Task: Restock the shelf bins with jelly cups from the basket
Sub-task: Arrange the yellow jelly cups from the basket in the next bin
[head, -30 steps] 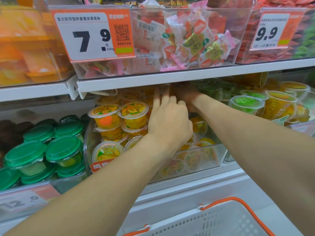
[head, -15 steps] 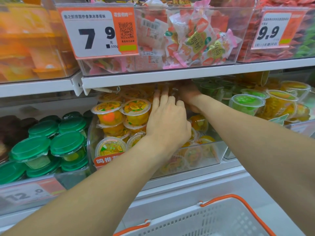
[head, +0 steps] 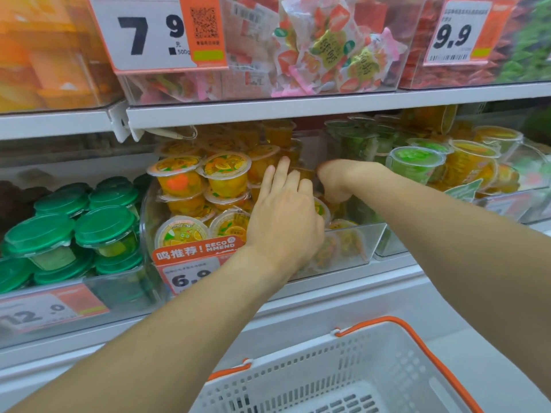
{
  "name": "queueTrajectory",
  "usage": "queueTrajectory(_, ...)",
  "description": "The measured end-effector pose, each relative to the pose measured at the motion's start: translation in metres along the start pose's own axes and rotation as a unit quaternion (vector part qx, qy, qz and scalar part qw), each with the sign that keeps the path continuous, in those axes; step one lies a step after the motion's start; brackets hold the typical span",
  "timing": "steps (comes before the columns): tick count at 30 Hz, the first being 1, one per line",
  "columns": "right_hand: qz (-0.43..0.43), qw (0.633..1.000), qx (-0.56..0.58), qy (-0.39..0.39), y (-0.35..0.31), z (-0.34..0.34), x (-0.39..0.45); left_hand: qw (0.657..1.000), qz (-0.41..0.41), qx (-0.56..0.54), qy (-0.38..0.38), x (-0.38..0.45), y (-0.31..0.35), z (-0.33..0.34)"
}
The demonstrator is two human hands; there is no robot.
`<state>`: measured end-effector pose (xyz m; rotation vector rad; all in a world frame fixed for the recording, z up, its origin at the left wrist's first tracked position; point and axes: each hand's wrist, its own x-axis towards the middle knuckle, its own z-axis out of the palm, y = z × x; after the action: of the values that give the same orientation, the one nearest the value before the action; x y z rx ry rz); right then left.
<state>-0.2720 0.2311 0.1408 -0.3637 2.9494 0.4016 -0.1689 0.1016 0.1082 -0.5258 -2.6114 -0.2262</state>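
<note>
1. The white shelf [head: 298, 107] runs across the whole view, carrying clear tubs of pink-wrapped sweets with a 7.9 price tag [head: 158, 31] on the front.
2. Low and close, a white plastic basket [head: 343, 374] with orange handles sits under the arms; the part of its floor that shows holds no cups.
3. The clear shelf bin [head: 351, 245] in the middle of the lower shelf is heaped with orange jelly cups [head: 226, 177], some stacked two high, and a 6.9 tag [head: 190, 272] hangs on its front.
4. To the left sit green-lidded tubs [head: 104, 225]; to the right, green jelly cups [head: 414, 160] in the next bin.
5. The left hand [head: 286, 216] lies flat over the orange cups, fingers straight and slightly spread, pressing on them.
6. The right hand [head: 337, 180] reaches in beside it, fingers curled downward among the cups (what they grip, if anything, I cannot tell from here).
</note>
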Motion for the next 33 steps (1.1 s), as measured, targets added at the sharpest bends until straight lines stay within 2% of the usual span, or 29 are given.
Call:
queueTrajectory(6,-0.002,0.998,-0.051,0.023,-0.001,-0.001,-0.003,1.000,-0.015,-0.005,-0.027,-0.001,-0.003,0.006)
queueTrajectory(11,-0.008,0.995,-0.083,-0.050,-0.004,0.006,-0.005,0.999,-0.024,0.001,-0.036,0.003,0.000,0.006)
queueTrajectory(15,-0.026,0.998,-0.038,0.039,-0.002,0.017,-0.008,0.999,-0.026,0.000,-0.037,0.003,-0.001,0.006)
queueTrajectory(21,-0.003,0.986,-0.073,0.151,0.012,-0.006,-0.028,0.999,-0.030,-0.018,-0.037,0.002,-0.001,0.001)
queueTrajectory(24,-0.012,0.977,-0.017,0.214,0.026,-0.012,-0.040,0.998,-0.032,-0.053,0.000,0.003,0.002,-0.003)
queueTrajectory(26,-0.001,0.967,0.050,0.250,0.030,-0.011,-0.050,0.994,-0.034,-0.084,0.066,0.005,0.005,-0.003)
queueTrajectory(28,0.008,0.937,0.186,0.296,0.029,-0.008,-0.063,0.982,-0.042,-0.143,0.119,0.007,0.007,-0.002)
queueTrajectory(29,0.015,0.908,0.281,0.311,0.025,-0.008,-0.071,0.974,-0.045,-0.186,0.121,0.008,0.008,-0.001)
queueTrajectory(31,0.031,0.824,0.484,0.291,0.013,-0.008,-0.085,0.953,-0.052,-0.285,0.090,0.010,0.010,-0.004)
queueTrajectory(33,0.028,0.747,0.620,0.237,0.005,-0.006,-0.090,0.925,-0.066,-0.363,0.090,0.011,0.014,-0.009)
